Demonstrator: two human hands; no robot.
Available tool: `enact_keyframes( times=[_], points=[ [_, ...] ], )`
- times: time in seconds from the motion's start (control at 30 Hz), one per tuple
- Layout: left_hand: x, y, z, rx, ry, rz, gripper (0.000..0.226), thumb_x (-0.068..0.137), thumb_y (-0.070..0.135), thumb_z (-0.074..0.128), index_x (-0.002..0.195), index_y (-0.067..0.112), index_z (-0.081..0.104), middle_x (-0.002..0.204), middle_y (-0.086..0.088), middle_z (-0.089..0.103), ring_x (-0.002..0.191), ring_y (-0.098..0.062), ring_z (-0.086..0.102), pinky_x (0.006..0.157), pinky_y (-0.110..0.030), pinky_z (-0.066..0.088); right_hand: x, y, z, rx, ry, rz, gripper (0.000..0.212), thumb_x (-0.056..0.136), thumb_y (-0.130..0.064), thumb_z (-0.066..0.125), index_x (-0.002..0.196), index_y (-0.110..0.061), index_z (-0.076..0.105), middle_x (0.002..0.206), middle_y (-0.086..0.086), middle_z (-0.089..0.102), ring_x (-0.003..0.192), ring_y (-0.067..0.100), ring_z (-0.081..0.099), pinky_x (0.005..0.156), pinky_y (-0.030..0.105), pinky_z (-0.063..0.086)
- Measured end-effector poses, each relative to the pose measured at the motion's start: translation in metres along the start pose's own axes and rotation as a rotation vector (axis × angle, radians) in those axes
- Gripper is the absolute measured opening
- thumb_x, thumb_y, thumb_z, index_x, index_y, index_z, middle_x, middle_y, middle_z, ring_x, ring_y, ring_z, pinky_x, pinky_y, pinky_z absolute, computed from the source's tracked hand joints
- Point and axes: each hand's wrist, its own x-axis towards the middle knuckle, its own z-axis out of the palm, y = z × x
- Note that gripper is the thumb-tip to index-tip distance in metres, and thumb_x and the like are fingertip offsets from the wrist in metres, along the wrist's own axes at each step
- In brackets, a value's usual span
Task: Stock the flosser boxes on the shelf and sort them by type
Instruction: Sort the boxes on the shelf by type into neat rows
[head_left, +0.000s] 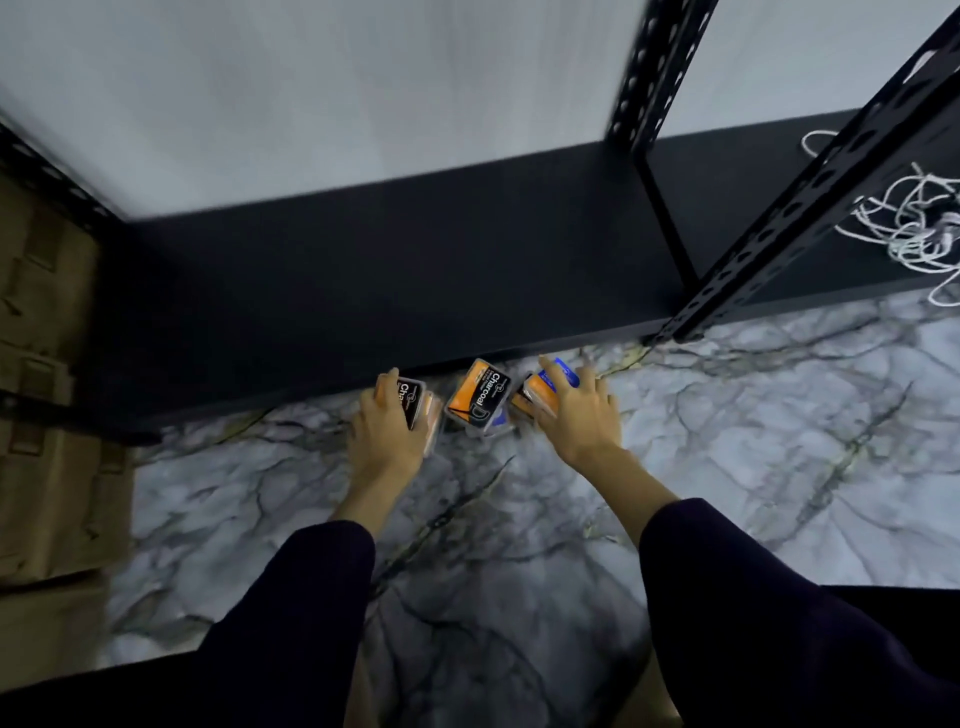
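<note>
Three flosser boxes sit in a loose cluster on the marble-patterned floor (519, 519), right at the front edge of the black bottom shelf (363, 270). The middle box (477, 399) is orange and black, tilted, with "Charcoal" readable on its black label; nothing of mine touches it, and a bit of blue shows just under its lower right corner. To its left is another charcoal box (413, 402), black-labelled with the letters "Ch" showing. My left hand (384, 428) holds this one: my fingers curl round its left side and top edge, and my thumb side lies along its lower edge. It seems to sit against something pale orange beneath it, though blur keeps me from telling whether that is a second box.

To the right lies the orange and blue box (545, 389). My right hand (582, 410) comes down over it with the fingers fanned apart and slightly bent, covering most of its top; I cannot tell whether they actually grip it or only rest on it.

Both my arms reach forward in dark sleeves (753, 597). The shelf board itself is bare in its left part, with a perforated black upright (810, 208) rising at the right. Beyond that upright a tangle of white cord (914, 234) lies on the board. A pale wall stands behind the shelving, and stacked cardboard cartons (47, 389) stand at the far left beside the rack.
</note>
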Motion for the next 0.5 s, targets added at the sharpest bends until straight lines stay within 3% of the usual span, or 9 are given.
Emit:
enact_keyframes(
  times=[0.2,0.33,0.5],
  points=[
    [0.002,0.003,-0.012,0.004,-0.044,-0.002,0.067,0.091,0.038,0.058,0.146,0.027,0.021,0.131,-0.013,0.036,0.107,-0.036,0.054,0.084,-0.05,0.05,-0.008,-0.011,-0.018,0.042,0.113,-0.052,0.069,0.086,-0.049,0.06,0.146,-0.033,0.028,0.128,0.011,0.038,0.112,0.033,0.041,0.09,0.043,0.042],
    [-0.01,0.02,-0.046,-0.1,0.02,0.043,0.068,0.085,0.041,0.063,0.141,0.028,0.026,0.122,-0.011,0.034,0.093,-0.032,0.057,0.074,-0.043,0.053,-0.023,-0.035,-0.061,0.19,0.152,-0.099,0.07,0.077,-0.042,0.065,0.139,-0.033,0.035,0.12,0.009,0.036,0.105,0.031,0.044,0.077,0.039,0.049],
    [-0.04,0.056,-0.128,-0.357,0.196,0.138,0.068,0.075,0.038,0.071,0.131,0.034,0.032,0.118,-0.006,0.034,0.087,-0.025,0.055,0.071,-0.034,0.048,-0.048,-0.075,-0.14,0.212,0.233,-0.193,0.063,0.08,-0.041,0.059,0.138,-0.034,0.033,0.12,0.008,0.047,0.096,0.032,0.055,0.07,0.033,0.039]
  ],
)
